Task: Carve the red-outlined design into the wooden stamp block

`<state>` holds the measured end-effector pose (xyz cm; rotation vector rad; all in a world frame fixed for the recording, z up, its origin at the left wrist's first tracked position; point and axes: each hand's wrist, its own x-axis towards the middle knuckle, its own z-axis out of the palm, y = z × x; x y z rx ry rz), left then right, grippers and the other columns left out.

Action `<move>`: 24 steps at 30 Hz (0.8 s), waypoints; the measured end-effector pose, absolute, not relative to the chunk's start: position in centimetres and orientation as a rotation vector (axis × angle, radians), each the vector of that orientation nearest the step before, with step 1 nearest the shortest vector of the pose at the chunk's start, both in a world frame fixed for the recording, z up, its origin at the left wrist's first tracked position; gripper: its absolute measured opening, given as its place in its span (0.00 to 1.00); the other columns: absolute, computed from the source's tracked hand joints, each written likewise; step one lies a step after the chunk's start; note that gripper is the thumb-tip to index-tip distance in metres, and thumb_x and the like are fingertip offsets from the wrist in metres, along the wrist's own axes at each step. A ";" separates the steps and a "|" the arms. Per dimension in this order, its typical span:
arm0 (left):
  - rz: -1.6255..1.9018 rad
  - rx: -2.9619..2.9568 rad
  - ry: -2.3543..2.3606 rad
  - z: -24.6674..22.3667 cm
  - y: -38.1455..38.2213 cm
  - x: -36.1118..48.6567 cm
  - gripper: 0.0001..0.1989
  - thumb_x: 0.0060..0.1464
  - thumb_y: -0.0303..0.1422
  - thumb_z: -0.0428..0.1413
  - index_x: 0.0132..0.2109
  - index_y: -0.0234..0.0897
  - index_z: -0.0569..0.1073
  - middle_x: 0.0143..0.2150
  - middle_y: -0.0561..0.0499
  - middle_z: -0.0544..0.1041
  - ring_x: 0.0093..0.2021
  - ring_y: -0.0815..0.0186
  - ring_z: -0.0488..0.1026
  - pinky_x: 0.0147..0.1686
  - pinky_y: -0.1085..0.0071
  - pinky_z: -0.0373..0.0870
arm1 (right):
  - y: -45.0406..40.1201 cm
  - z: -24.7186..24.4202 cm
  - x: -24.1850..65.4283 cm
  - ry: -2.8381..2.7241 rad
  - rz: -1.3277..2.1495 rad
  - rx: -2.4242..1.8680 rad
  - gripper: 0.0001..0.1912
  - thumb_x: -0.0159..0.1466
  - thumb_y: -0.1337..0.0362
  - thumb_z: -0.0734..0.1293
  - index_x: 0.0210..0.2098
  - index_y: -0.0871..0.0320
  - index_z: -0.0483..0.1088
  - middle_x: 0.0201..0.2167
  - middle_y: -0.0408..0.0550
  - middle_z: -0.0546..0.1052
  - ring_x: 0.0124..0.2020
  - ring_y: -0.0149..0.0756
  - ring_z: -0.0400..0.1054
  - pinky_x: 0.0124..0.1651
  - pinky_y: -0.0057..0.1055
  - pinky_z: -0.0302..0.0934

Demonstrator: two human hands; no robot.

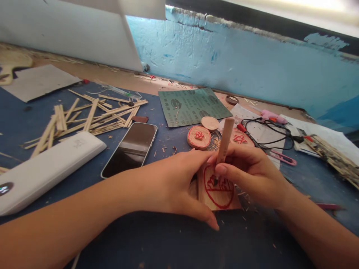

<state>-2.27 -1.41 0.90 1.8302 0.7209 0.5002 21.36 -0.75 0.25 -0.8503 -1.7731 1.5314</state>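
A small square wooden block (220,200) lies on the blue table, with a red circle and a red design drawn inside it. My left hand (179,181) grips the block from its left side, thumb along the near edge. In my right hand (252,172) is a carving tool (225,140) with a wooden handle, held nearly upright like a pen. Its dark tip meets the drawn design. Just behind the block are a wood slice with a red flower (199,136), a slice with a red star (239,139) and a plain wood disc (209,123). Wood shavings lie around them.
At left are a white power bank (53,168), a phone (130,149) and several thin wooden sticks (92,116). Green sandpaper (193,106) lies toward the blue wall. On the right are a black cable (260,132), a pink cutter (283,157) and a stick bundle (336,158).
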 end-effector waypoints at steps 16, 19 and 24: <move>0.716 2.361 0.701 0.0 -0.8 -4.3 0.42 0.58 0.36 0.69 0.74 0.44 0.60 0.74 0.38 0.65 0.75 0.47 0.64 0.71 0.51 0.68 | -2.8 1.4 21.0 -1.890 0.800 -0.738 0.11 0.64 0.71 0.79 0.42 0.50 0.78 0.40 0.45 0.81 0.37 0.37 0.80 0.40 0.35 0.79; 0.728 2.269 0.693 0.9 -0.9 -4.6 0.34 0.64 0.36 0.64 0.73 0.44 0.64 0.67 0.40 0.75 0.66 0.49 0.73 0.64 0.54 0.73 | -2.8 0.6 21.2 -2.041 0.682 -0.681 0.15 0.64 0.71 0.79 0.45 0.48 0.77 0.44 0.46 0.82 0.43 0.41 0.81 0.50 0.43 0.79; 0.754 2.062 0.709 1.8 -0.7 -4.4 0.24 0.65 0.32 0.60 0.66 0.43 0.76 0.47 0.45 0.83 0.44 0.56 0.79 0.46 0.61 0.77 | -3.1 0.4 20.7 -1.887 0.850 -0.737 0.33 0.65 0.72 0.78 0.63 0.42 0.65 0.35 0.41 0.83 0.42 0.45 0.83 0.48 0.46 0.80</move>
